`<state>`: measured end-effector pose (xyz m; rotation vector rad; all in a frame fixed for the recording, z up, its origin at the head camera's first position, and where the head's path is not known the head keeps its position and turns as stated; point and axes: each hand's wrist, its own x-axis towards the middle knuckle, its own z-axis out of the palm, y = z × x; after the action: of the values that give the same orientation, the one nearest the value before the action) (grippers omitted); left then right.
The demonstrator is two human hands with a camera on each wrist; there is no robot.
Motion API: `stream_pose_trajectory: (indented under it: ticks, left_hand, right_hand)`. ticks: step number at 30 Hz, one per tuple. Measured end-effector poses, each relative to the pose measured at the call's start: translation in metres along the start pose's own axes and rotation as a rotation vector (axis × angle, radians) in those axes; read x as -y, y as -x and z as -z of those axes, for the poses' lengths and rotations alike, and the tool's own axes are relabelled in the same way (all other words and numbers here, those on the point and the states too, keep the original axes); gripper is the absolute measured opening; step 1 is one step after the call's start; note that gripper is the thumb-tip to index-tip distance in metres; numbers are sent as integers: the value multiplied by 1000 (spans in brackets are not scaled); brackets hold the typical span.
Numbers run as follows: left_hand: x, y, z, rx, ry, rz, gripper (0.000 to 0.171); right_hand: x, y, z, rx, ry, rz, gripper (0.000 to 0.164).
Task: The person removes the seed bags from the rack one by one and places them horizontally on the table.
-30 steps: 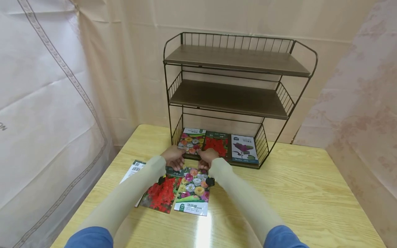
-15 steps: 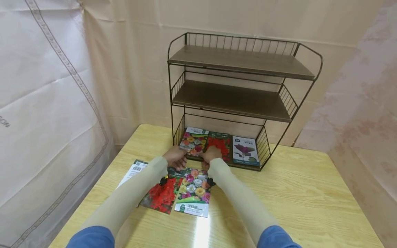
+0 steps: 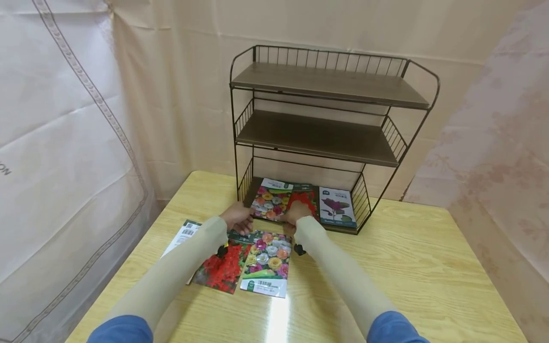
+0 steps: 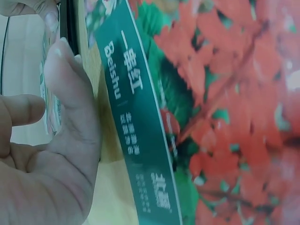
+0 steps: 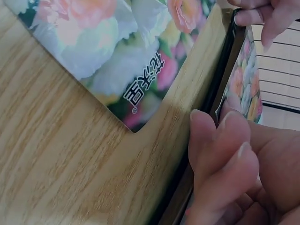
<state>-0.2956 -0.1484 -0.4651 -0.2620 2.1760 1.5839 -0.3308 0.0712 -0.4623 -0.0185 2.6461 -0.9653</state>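
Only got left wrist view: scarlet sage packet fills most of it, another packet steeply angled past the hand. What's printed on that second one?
Observer: From the head view, that lisianthus packet shows multicoloured blooms in pink, white, yellow and orange.
Operator: Got it. Which shelf is that at?
Observer: The bottom shelf; the left hand and right hand are both at its front edge.

Right hand [image 5: 243, 168] pinching glossy floral packet [image 5: 246, 79] on black-rimmed brown shelf [image 5: 177, 201]; left hand [image 5: 276, 14] beyond; rectangular rose-printed packet [image 5: 117, 40] over pale wood-grained desk [image 5: 70, 145].
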Motion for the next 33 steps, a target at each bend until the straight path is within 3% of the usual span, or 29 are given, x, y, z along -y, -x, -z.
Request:
stream_pose_trajectory:
  ticks: [6, 13, 17, 22, 28, 31, 33]
  left_hand:
    - [3, -2, -2, -4, -9, -17, 40]
    - [1, 1, 1, -3, -52, -29, 40]
    - [2, 4, 3, -11, -82, -25, 38]
    - [6, 4, 4, -31, -171, -45, 36]
    - [9, 3, 6, -65, -367, -72, 49]
    - [8, 0, 8, -69, -397, -73, 53]
    - [8, -1, 9, -56, -367, -79, 53]
  right_hand:
    - [0, 5, 2, 22, -12, 22, 33]
    - [1, 5, 6, -6, 227, 2, 42]
    - [1, 5, 4, 1, 272, 14, 39]
    - [-3, 3, -3, 71, 93, 22, 27]
    - [-9, 4, -3, 273, -317, -30, 23]
    - [-10, 6, 4, 359, -460, -36, 25]
    - [-10, 7, 9, 385, -521, -37, 27]
